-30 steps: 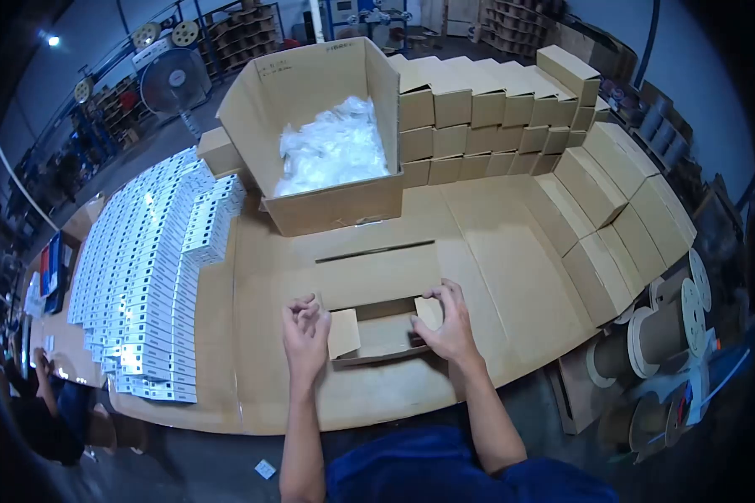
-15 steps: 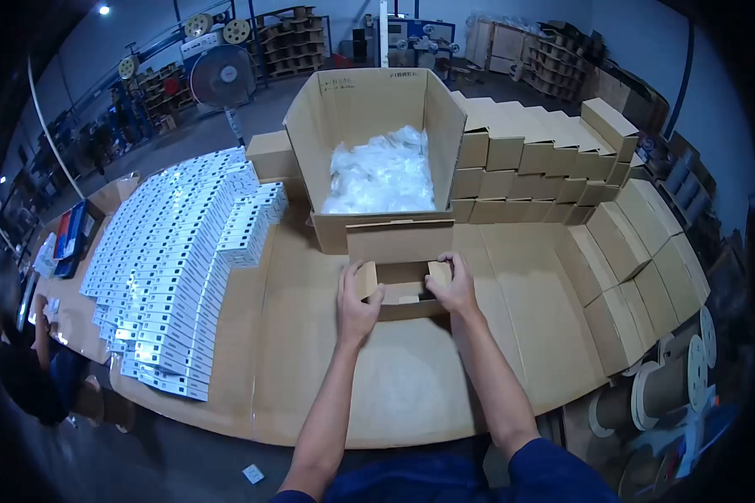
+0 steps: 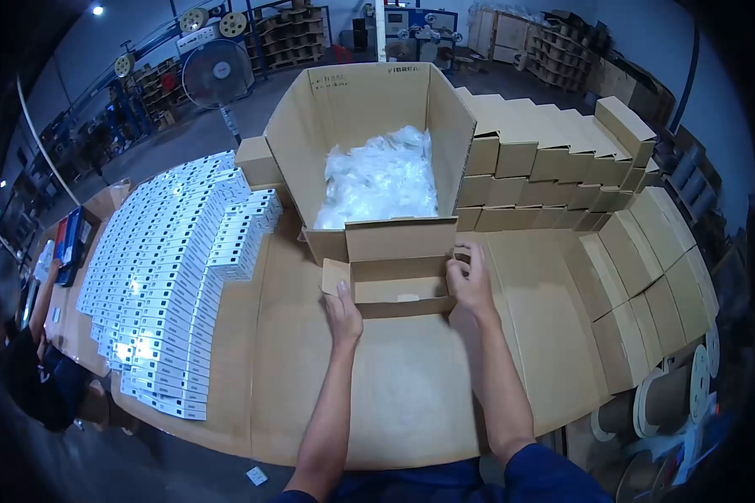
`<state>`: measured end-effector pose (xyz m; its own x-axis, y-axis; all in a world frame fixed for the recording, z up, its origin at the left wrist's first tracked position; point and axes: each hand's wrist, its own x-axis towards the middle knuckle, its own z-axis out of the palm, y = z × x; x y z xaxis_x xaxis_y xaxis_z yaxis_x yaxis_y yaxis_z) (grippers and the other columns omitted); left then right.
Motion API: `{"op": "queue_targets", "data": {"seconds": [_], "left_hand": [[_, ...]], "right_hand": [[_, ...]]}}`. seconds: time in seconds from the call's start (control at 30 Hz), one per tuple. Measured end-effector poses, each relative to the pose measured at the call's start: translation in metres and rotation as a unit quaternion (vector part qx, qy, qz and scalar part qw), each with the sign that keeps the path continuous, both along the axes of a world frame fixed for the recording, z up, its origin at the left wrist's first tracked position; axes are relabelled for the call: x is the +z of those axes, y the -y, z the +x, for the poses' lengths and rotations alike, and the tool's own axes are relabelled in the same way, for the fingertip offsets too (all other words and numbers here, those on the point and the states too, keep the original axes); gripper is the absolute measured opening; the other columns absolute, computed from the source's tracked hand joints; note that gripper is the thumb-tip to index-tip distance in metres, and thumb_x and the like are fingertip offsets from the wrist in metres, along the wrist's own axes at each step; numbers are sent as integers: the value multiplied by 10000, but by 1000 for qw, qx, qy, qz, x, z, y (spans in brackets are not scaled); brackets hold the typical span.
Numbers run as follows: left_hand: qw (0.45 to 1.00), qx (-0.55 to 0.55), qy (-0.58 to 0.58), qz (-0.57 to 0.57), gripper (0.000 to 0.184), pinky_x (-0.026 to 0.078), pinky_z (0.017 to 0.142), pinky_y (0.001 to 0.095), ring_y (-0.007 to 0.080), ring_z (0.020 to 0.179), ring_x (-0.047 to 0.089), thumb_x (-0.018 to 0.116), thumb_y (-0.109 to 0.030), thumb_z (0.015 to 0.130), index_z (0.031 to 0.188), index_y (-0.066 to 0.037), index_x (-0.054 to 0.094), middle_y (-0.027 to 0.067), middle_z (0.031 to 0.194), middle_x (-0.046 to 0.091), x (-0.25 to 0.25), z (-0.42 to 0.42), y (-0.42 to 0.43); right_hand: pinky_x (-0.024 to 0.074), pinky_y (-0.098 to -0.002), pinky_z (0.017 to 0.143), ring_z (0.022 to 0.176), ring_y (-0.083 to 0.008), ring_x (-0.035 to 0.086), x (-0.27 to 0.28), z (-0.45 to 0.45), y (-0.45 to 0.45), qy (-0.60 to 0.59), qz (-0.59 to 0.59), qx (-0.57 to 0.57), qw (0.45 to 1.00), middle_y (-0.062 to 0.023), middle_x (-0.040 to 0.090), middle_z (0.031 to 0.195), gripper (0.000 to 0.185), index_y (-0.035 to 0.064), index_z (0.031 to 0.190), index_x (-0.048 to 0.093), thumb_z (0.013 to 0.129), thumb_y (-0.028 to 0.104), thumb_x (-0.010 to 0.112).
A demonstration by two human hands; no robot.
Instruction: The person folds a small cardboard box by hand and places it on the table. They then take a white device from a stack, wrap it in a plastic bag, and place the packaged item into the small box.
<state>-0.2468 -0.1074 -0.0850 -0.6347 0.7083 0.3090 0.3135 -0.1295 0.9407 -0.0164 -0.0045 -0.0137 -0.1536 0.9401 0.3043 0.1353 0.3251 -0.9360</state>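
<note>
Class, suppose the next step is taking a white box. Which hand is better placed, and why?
Probably the left hand: it is nearer the white boxes, stacked on the person's left. The right hand is at the right end of the open carton, farther away.

The cardboard sheet (image 3: pixel 403 394) is open nearside of the small box (image 3: pixel 403 308); the large carton (image 3: pixel 369 109) blocks the far side
</note>
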Motion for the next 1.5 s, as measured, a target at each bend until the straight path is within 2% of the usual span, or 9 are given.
{"op": "queue_targets", "data": {"seconds": [0.17, 0.3, 0.67, 0.73, 0.83, 0.97, 1.13, 1.33, 1.5], "left_hand": [[998, 27, 6, 49, 339, 479, 901, 422, 291, 1056, 589, 567, -281, 1053, 1192, 17, 486, 200, 1112, 580, -6, 2, 2], [998, 22, -62, 25, 315, 458, 656, 352, 164, 720, 495, 700, -263, 983, 1010, -25, 495, 60, 852, 513, 15, 7, 7], [998, -7, -62, -16, 347, 499, 656, 339, 176, 690, 544, 722, -284, 967, 1049, -14, 518, 84, 846, 566, 29, -11, 3], [997, -22, -63, -29, 360, 507, 718, 358, 211, 778, 566, 731, -267, 952, 1080, -9, 515, 114, 920, 574, 33, -16, 20], [993, -43, -82, -77, 348, 501, 823, 383, 259, 911, 572, 721, -221, 943, 1122, -1, 519, 149, 1038, 573, 43, -29, 53], [978, 8, -197, -70, 351, 510, 806, 378, 278, 915, 605, 708, -152, 928, 1188, 19, 544, 162, 1030, 594, 39, -81, 91], [944, 102, -304, -81, 466, 464, 1007, 472, 402, 1167, 565, 678, -64, 894, 1310, 33, 493, 226, 1240, 567, 30, -170, 98], [907, 117, -392, -95, 644, 387, 1135, 487, 440, 1341, 463, 644, 4, 861, 1454, 32, 395, 253, 1405, 496, 34, -232, 83], [885, 155, -428, -97, 594, 426, 1089, 483, 421, 1261, 532, 632, 45, 837, 1414, 28, 489, 229, 1289, 577, 27, -245, 82]], "right_hand": [[479, -454, 1020, 1164, -387, 581, -2, 34, -8, 188, 209, -83, 956, -212, 596, 1231, 416, 12, 1171, 663, 818, -68, 457], [473, -465, 1022, 1148, -404, 584, 3, 35, -13, 246, 162, 15, 956, -192, 613, 1221, 421, 42, 1143, 717, 828, -87, 469], [514, -440, 884, 1005, -377, 628, 19, 26, -22, 216, 164, 51, 961, -201, 603, 1164, 374, 74, 1176, 708, 850, -44, 566], [512, -446, 871, 1025, -366, 618, 28, 23, -12, 232, 223, 17, 947, -210, 595, 1215, 354, 72, 1153, 712, 844, -50, 592], [509, -439, 883, 1078, -351, 603, 58, 9, 13, 340, 384, -104, 852, -203, 592, 1252, 326, 72, 1104, 720, 827, -61, 612], [504, -456, 958, 1151, -378, 583, 83, -42, 57, 234, 295, -10, 926, -182, 592, 1256, 323, 35, 1078, 695, 790, -85, 614], [485, -463, 985, 1181, -402, 570, 61, -162, 82, 133, 290, 248, 915, -219, 604, 1219, 410, -2, 1213, 608, 809, -68, 602], [430, -512, 1057, 1246, -461, 514, -6, -315, 57, 202, 260, 346, 879, -272, 584, 1303, 621, 17, 1451, 360, 859, -22, 542], [440, -565, 1026, 1252, -490, 519, -20, -373, 39, 285, 273, 334, 856, -308, 590, 1306, 694, 23, 1507, 270, 854, -11, 503]]}}
